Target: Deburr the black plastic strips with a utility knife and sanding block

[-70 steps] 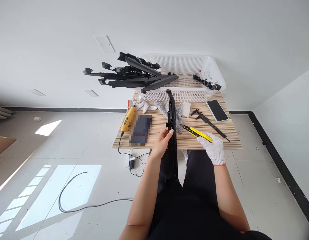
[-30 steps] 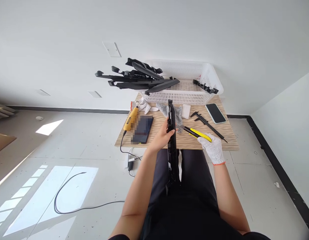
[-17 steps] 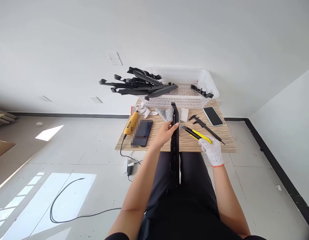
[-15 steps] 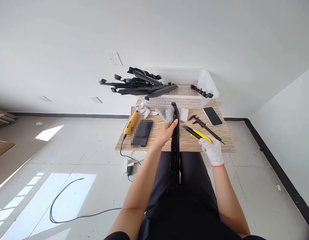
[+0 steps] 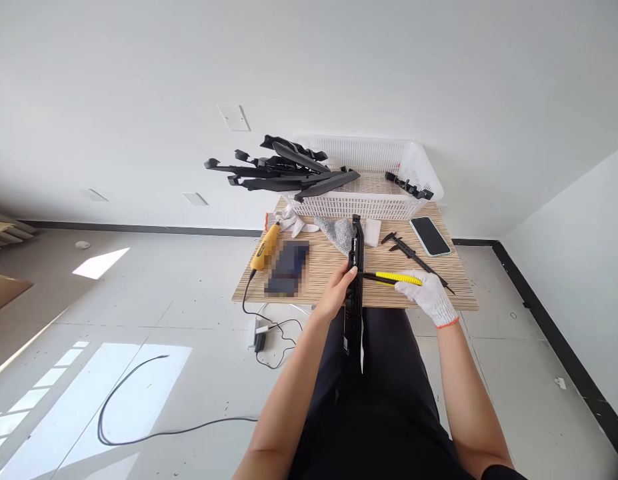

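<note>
A long black plastic trim part [image 5: 355, 293] runs from my lap up over the front of the small wooden table [image 5: 313, 283]. My bare left hand [image 5: 339, 295] is wrapped round its middle from the left. My right hand [image 5: 427, 295], in a white knitted glove, grips a yellow and black utility knife [image 5: 396, 278]. The knife lies nearly level, and its tip touches the right edge of the black part just above my left fingers.
At the back stands a white basket [image 5: 389, 167] with several black trim parts [image 5: 283, 175] sticking out to the left. The table also carries a phone [image 5: 430, 236], black calipers [image 5: 411, 250], a grey glove [image 5: 339, 231], a yellow rotary tool [image 5: 267, 247] and a dark tablet [image 5: 286, 268]. Cables [image 5: 153, 427] lie on the floor.
My right hand has swung the knife leftward until its tip meets the black part. My left hand has slid a little lower along the part, which shifted slightly right.
</note>
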Demonstrator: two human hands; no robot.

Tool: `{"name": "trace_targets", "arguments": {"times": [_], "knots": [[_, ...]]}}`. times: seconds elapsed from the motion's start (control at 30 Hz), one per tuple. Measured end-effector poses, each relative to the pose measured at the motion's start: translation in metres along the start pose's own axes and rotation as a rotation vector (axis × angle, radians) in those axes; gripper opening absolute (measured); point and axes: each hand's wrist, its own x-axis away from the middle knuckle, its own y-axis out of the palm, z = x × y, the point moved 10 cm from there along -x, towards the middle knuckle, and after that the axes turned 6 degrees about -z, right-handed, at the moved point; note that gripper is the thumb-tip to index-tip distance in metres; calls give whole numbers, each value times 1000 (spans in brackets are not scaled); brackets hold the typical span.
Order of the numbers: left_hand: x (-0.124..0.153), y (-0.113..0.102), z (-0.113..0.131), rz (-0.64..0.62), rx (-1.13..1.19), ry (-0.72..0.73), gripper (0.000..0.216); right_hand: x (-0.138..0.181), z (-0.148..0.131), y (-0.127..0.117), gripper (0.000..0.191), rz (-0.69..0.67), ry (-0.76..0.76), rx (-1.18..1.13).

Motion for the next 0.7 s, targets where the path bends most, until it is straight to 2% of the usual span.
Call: {"name": "trace_targets", "arguments": {"times": [0.1,0.23,0.33,0.37,0.47,0.6,0.7], "knots": [[4,3,0,-41,-12,-7,51,-6,-3,-8,50,91,-41,-67],[6,1,4,-7,-16,23,49,-12,-3,5,50,6,-42,-79],[7,2,4,-19,-12,14,50,-9,-1,-6,45,135,-55,-134],[8,3,4,-30,-16,11,50,-9,1,-6,44,139,-48,-163],[8,4,4,-44,-26,2,52,-9,3,-1,43,77,-48,-121],[6,7,3,-62,-1,-9,52,-7,3,-9,43,151,-44,-97],[5,7,4,-62,-9,3,48,-10,3,-2,50,67,-28,-74]]}}
